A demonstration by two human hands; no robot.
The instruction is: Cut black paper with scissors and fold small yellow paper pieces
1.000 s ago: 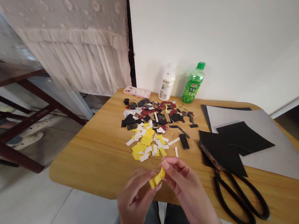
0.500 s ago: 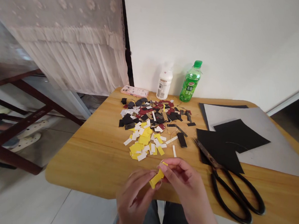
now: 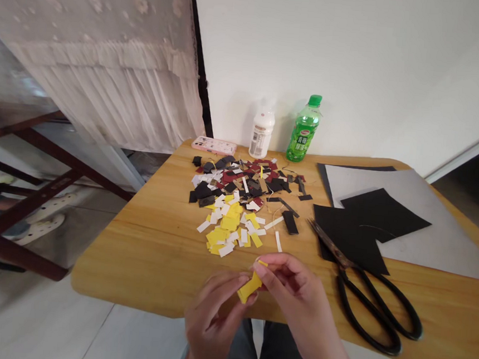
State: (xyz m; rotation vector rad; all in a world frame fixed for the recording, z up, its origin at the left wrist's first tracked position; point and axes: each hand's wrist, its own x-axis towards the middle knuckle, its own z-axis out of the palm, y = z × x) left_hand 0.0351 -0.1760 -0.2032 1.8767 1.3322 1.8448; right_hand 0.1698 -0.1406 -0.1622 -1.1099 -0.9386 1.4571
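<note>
Both of my hands meet over the near edge of the wooden table (image 3: 149, 250). My left hand (image 3: 214, 317) pinches the lower end of a small yellow paper piece (image 3: 249, 287) between thumb and fingers. My right hand (image 3: 292, 290) pinches the upper end of the same yellow piece, with a thin yellow sliver showing at its fingertips. Just beyond the hands lies a pile of small cut paper bits (image 3: 237, 207), yellow and white nearest me, black and red farther back.
Large black-handled scissors (image 3: 368, 291) lie to the right, their blades on black paper sheets (image 3: 370, 224) over a grey sheet (image 3: 429, 218). A white bottle (image 3: 262, 133), a green bottle (image 3: 303, 129) and a pink phone (image 3: 214, 145) stand at the table's far edge by the wall.
My hands have stayed together on the yellow piece, which has been shifted slightly between the fingers. The view has drifted a little, so the table's things sit slightly higher and to the left.
</note>
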